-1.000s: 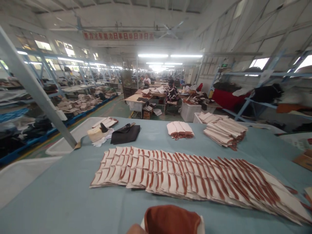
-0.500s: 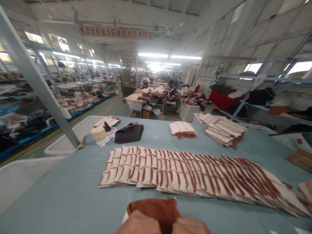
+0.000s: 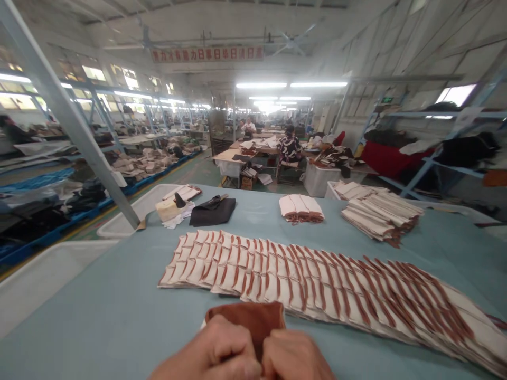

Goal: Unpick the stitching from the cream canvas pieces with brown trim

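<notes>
At the bottom middle, my left hand (image 3: 222, 348) and my right hand (image 3: 293, 356) are closed side by side on a brown fabric piece (image 3: 257, 318) with a pale edge at its left. Its far edge stands up beyond my knuckles; its near part is hidden under my fingers. Just beyond it lies a long overlapping row of cream fabric pieces with brown edges (image 3: 273, 274), spread across the blue-green table (image 3: 99, 306). The row reaches from left of centre to the right edge of view.
Toward the table's far edge lie a black cloth (image 3: 213, 211), a yellowish block (image 3: 170, 208), a small cream stack (image 3: 301, 207) and a larger stack (image 3: 380, 208). White bins (image 3: 59, 269) stand along the left side, near a slanted metal post (image 3: 79, 121). Two people sit at tables further back.
Both hands have come higher into view with the brown fabric piece, and the right hand has moved closer to the left. The camera has turned slightly left.
</notes>
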Tool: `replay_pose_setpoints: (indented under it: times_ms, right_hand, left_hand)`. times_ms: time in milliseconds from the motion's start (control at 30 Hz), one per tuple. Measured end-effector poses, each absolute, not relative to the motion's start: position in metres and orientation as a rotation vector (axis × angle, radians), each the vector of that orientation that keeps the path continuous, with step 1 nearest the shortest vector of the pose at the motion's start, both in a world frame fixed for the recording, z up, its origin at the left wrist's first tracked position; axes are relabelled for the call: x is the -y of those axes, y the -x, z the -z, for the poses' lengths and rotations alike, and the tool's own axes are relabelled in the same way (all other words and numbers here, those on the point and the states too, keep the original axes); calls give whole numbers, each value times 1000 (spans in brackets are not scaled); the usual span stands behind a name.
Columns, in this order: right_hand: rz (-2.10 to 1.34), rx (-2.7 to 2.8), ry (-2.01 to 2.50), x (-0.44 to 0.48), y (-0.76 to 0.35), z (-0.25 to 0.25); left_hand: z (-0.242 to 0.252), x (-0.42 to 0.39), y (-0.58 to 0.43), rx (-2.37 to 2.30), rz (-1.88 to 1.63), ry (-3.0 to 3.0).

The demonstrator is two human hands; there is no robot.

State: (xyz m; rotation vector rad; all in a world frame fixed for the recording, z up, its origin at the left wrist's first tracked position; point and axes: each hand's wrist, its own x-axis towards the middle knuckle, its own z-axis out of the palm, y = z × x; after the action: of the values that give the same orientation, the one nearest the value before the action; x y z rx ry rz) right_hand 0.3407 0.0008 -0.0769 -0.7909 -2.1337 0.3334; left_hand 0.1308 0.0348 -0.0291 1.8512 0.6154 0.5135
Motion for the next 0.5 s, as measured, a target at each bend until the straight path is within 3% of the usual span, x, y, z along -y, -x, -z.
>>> replay_pose_setpoints:
  times_ms: [167, 500]
  right_hand:
    - [-858, 2090, 896, 0, -379, 35]
    - [-776, 2082, 904, -2, -386, 37]
  left_hand:
    - [25, -43, -150, -597, -586, -1820]
    - [14, -63, -161, -507, -422, -1963]
